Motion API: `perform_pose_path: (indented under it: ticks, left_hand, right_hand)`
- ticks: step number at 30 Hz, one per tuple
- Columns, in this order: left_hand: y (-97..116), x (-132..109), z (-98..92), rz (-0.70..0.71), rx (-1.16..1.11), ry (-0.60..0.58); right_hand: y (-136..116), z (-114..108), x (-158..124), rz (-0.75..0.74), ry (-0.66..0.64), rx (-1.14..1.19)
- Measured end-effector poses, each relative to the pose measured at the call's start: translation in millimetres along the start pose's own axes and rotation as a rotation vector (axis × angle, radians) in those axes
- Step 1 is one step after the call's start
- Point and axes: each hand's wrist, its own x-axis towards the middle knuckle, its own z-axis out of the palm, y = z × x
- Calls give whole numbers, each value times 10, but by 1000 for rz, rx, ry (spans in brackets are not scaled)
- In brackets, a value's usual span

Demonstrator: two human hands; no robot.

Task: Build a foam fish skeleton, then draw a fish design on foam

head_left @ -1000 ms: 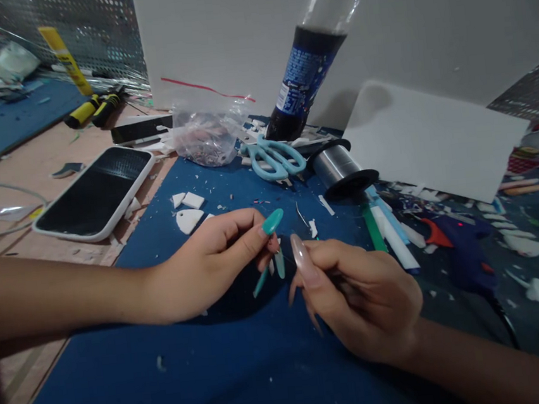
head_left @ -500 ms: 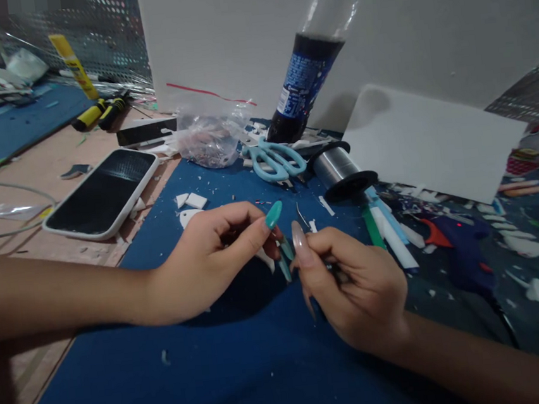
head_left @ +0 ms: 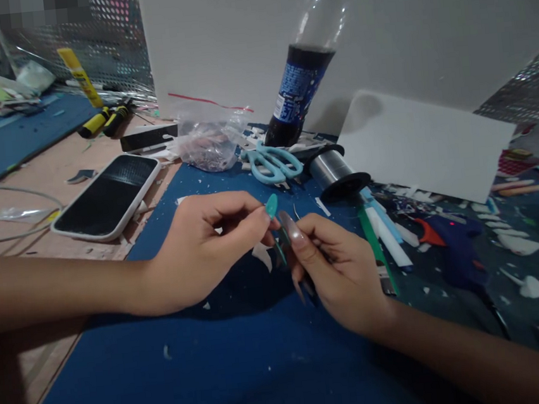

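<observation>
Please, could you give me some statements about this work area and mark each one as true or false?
1. The left hand and the right hand have their fingertips close together above the flat dark-blue mat. True.
2. The clear plastic bottle with a blue label is completely full. False: the bottle's upper part holds no liquid.
3. The light-blue scissors with looped handles lie beside the black-ended spool of silvery line. True.
4. The rectangular phone with a white edge lies right of the right hand. False: the phone lies on the left side.
</observation>
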Motion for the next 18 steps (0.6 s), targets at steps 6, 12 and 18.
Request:
perform_pose_path:
  ticks: [6, 12, 18]
  left_hand:
    - [-35, 5, 20, -45, -93, -28]
    - [-128, -25, 67, -106, -208, -104]
    - [-159, -22, 80, -138, -255, -128]
  right_hand:
    - [29, 2, 22, 36, -5, 144]
    - [7, -7, -22, 9, -14, 224]
    - [-18, -9, -71, -16, 2, 143]
